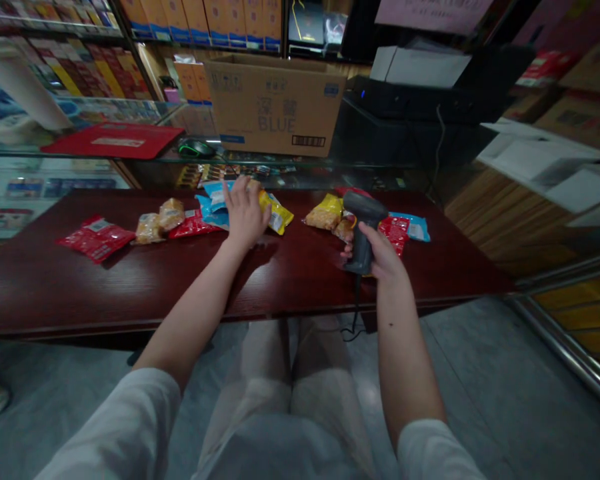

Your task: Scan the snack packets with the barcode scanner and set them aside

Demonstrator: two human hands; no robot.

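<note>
My left hand lies over a few snack packets with its fingers apart, and its fingertips partly cover them. Under and beside it are a blue packet and a yellow packet. My right hand is wrapped round the grip of a dark grey barcode scanner, whose cable hangs over the table's front edge. Behind the scanner sit a yellow-topped clear packet, a red packet and a blue packet. Further left are a red packet and two clear-wrapped pastries.
The dark red table stands before a glass counter. On the counter are an open cardboard box, a red mat, a computer mouse and a black printer-like machine. Stacked boxes flank the right side.
</note>
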